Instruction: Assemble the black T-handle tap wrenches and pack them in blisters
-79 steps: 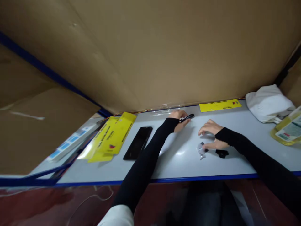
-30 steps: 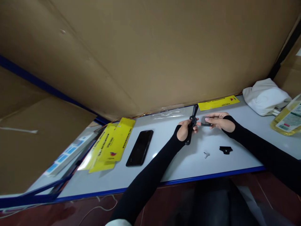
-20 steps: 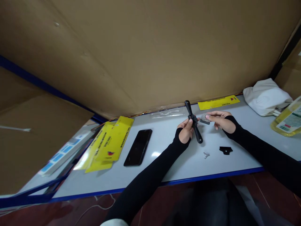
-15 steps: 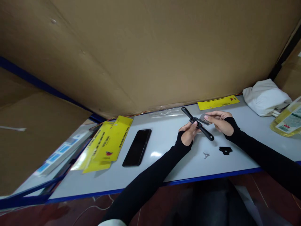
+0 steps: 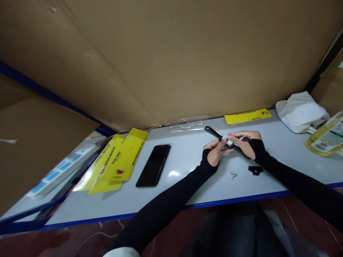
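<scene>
My left hand (image 5: 215, 153) pinches the middle of a long black tool (image 5: 213, 132) held just above the table. My right hand (image 5: 245, 142) is closed around the tool's other half and presses a small grey piece (image 5: 229, 142) against its middle. Both arms wear black sleeves. On the table just below the hands lie a small metal wing-shaped part (image 5: 233, 175) and a flat black piece (image 5: 255, 170), both untouched.
A black phone (image 5: 153, 165) lies left of the hands, with yellow cards (image 5: 118, 162) further left. Another yellow card (image 5: 248, 116), a clear plastic wrapper (image 5: 187, 125), a white cloth (image 5: 298, 111) and a yellow-liquid bottle (image 5: 323, 141) sit along the back and right. Cardboard walls surround the grey table (image 5: 134, 200).
I lifted the black tool off the table and turned it from upright to nearly level. My right hand picked up the grey piece and brought it onto the tool's middle.
</scene>
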`<state>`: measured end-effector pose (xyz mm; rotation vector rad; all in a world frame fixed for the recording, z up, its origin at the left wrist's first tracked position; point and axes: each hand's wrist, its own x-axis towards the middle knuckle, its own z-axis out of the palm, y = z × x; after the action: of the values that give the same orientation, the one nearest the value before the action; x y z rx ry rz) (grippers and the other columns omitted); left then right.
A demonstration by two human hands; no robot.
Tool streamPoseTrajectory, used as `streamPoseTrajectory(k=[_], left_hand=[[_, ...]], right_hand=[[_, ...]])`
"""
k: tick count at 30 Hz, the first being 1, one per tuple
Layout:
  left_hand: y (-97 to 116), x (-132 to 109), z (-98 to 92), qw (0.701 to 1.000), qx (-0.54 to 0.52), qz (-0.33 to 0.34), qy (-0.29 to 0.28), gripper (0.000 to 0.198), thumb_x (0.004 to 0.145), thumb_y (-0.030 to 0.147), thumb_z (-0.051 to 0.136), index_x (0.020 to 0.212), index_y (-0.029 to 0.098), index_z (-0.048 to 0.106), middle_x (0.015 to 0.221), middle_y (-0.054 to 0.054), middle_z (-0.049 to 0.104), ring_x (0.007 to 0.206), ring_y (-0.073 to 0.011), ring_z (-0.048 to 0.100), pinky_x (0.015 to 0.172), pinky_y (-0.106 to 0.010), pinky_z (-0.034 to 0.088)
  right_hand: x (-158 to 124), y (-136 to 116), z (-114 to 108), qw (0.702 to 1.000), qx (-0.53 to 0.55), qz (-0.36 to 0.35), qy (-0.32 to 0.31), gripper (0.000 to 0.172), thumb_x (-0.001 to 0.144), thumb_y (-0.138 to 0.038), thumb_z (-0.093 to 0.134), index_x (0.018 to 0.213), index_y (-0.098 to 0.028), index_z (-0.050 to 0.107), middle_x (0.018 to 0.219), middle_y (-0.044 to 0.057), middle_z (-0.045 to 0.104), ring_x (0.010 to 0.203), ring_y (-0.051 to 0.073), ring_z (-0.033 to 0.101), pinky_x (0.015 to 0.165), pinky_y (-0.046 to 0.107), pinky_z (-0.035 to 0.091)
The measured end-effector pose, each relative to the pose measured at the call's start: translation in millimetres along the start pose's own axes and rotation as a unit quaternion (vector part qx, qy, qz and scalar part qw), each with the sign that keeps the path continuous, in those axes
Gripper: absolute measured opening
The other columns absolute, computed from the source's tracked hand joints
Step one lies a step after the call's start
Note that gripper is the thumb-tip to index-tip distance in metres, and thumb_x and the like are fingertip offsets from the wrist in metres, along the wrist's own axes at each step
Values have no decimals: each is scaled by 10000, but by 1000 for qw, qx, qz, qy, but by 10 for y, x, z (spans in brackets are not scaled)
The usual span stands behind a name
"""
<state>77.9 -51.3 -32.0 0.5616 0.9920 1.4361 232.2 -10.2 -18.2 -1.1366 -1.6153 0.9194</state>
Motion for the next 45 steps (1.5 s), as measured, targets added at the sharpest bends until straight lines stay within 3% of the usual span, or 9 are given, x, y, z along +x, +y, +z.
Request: streamPoseTrajectory(k=[10, 18, 26, 31, 33, 35, 39, 42, 45], left_hand=[[83, -1, 11, 999, 11, 33, 33, 463, 519, 400, 1015, 686, 127, 680, 658, -22, 697, 626, -157, 697, 829, -441, 681], [90, -20, 22, 997, 40, 57, 38, 425, 576, 425, 984, 666, 128, 694, 683, -52, 714, 707, -243, 757, 808, -479, 675], [120, -21, 11, 997, 43, 19, 54, 327, 616, 324, 958, 707, 103, 735, 683, -87, 740, 705, -248, 762, 789, -461, 683], [213, 48, -39, 994, 59, -8, 90, 271, 627, 213, 935, 661, 122, 682, 634, -61, 719, 621, -194, 726, 742, -398, 691], [256, 98, -82, 993, 69, -24, 98, 259, 630, 181, 924, 685, 124, 677, 601, -43, 693, 588, -181, 708, 720, -389, 693], [292, 141, -123, 991, 82, -38, 104, 233, 649, 151, 901, 719, 114, 682, 590, -38, 677, 553, -171, 688, 686, -374, 689], [333, 169, -157, 987, 104, -63, 109, 157, 687, 83, 830, 733, 87, 680, 625, -70, 690, 510, -163, 658, 575, -325, 659], [334, 163, -148, 982, 132, -78, 106, 97, 719, 61, 780, 732, 68, 684, 634, -92, 695, 489, -160, 638, 492, -293, 621], [309, 175, -147, 979, 160, -82, 97, 57, 753, 60, 747, 736, 49, 694, 618, -88, 682, 481, -150, 632, 469, -267, 608]], right_hand=[[-32, -57, -8, 999, -13, -34, -33, 348, 868, -482, 734, 1036, -217, 884, 921, 76, 840, 663, 192, 683, 547, 309, 496], [-43, -86, -13, 999, -16, -27, -36, 363, 870, -496, 731, 1053, -221, 883, 977, 86, 844, 631, 183, 662, 561, 327, 534], [-39, -114, -24, 997, -17, -8, -69, 371, 845, -495, 744, 1022, -200, 884, 968, 94, 843, 667, 196, 693, 575, 318, 549], [50, -109, -120, 992, -80, -35, -94, 302, 865, -466, 715, 914, -213, 872, 819, 67, 812, 643, 170, 657, 531, 276, 464], [118, -95, -249, 984, -96, -52, -142, 262, 841, -457, 749, 883, -222, 858, 744, 40, 778, 633, 149, 634, 526, 252, 429], [179, -88, -428, 964, -97, -41, -245, 254, 779, -454, 818, 894, -229, 848, 725, 17, 760, 599, 123, 598, 526, 237, 416], [210, -125, -754, 870, -107, 23, -480, 447, 540, -380, 989, 941, -237, 851, 784, 12, 771, 602, 114, 572, 539, 230, 429], [183, -139, -826, 842, -129, 5, -523, 585, 478, -343, 1018, 1038, -270, 863, 849, 5, 759, 677, 121, 555, 563, 219, 412], [182, -79, -791, 823, -172, -12, -541, 578, 513, -385, 1012, 1059, -260, 869, 883, 6, 730, 700, 112, 526, 601, 219, 416]])
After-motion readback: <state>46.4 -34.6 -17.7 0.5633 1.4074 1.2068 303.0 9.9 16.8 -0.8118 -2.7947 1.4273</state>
